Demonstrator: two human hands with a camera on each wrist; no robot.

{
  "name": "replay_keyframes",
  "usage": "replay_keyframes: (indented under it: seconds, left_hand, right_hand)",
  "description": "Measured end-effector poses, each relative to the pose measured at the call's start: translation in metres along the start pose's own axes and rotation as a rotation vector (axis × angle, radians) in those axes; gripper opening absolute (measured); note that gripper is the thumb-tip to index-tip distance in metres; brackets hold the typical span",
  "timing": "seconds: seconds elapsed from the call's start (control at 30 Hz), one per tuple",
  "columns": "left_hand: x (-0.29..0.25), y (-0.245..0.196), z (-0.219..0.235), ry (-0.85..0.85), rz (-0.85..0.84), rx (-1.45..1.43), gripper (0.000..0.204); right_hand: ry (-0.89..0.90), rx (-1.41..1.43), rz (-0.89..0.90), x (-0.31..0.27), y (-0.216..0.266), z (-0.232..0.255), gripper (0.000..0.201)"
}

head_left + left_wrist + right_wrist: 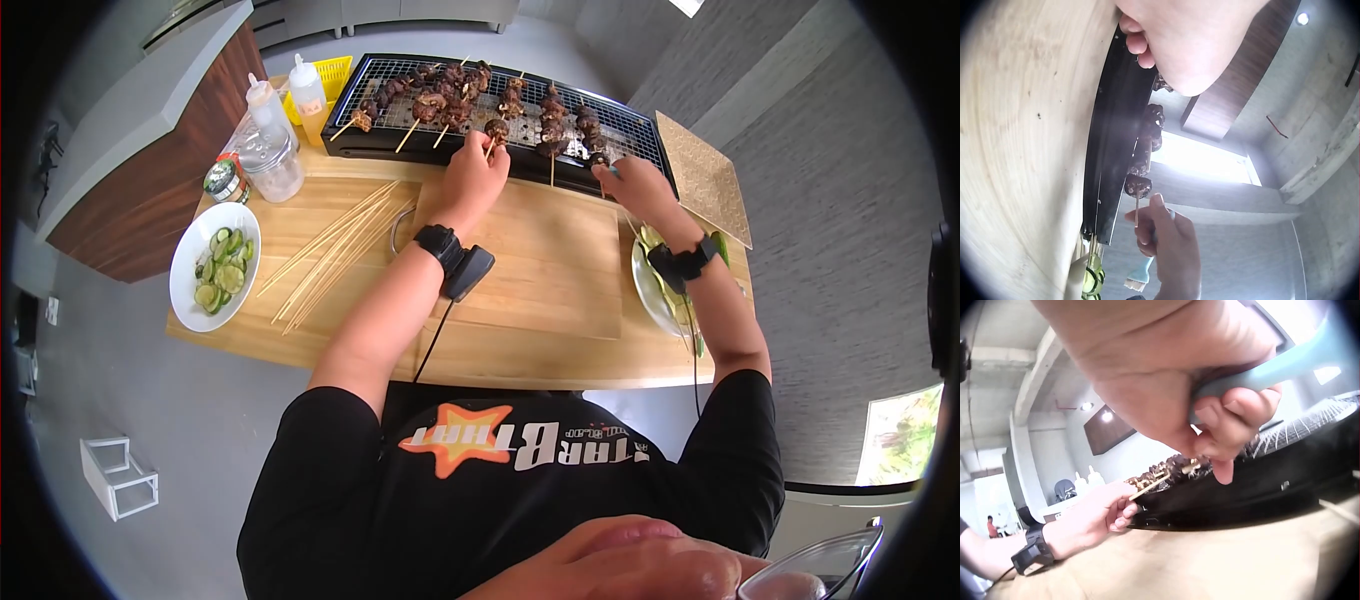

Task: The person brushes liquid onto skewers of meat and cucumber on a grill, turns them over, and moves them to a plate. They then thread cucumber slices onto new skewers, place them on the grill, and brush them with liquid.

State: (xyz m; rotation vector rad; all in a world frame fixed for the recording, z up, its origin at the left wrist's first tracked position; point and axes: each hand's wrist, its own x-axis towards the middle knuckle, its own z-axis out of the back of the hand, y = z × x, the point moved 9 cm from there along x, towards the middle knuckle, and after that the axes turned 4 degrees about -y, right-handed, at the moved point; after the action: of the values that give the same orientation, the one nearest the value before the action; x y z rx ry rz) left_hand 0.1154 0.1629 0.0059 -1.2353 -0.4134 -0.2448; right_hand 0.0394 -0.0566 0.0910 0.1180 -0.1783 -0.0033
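Note:
At the front edge of the black grill [420, 152], my left hand [474, 182] pinches the wooden stick of a meat skewer [1150, 486]. Further right along that edge, my right hand [640, 187] curls round the light blue handle of a basting brush [1139, 275], whose pale bristles hang below the fist in the left wrist view. The thumb and forefinger of this hand are at the stick of another meat skewer [1137, 186]. Several skewers of dark browned meat [430, 105] lie across the grill's wire mesh, their sticks poking out over the front.
Bare bamboo sticks [335, 250] lie left of a wooden board [540, 270]. A white bowl of green slices [187, 290] stands at the left, a second bowl [648, 290] at the right. Squeeze bottles [308, 95], a glass jar [275, 175] and a yellow basket [335, 75] stand back left.

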Motion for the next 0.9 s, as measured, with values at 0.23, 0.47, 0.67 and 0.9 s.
replay_keyframes:
  seconds: [0.23, 0.47, 0.67, 0.9]
  left_hand:
    - [0.0, -0.004, 0.002, 0.007, 0.01, 0.021, 0.028]
    - [0.003, 0.009, -0.009, 0.073, 0.057, -0.034, 0.034]
    - [0.001, 0.011, -0.019, 0.156, 0.077, -0.158, 0.034]
    - [-0.006, 0.007, -0.03, 0.298, 0.128, -0.32, 0.031]
  right_hand:
    - [-0.365, -0.033, 0.628, -0.082, 0.102, 0.066, 0.027]
    - [-0.001, -0.044, 0.699, -0.157, 0.104, -0.022, 0.021]
    - [0.133, 0.194, 0.529, -0.156, 0.097, -0.016, 0.032]
    - [-0.069, 0.725, -0.209, -0.07, -0.017, -0.03, 0.034]
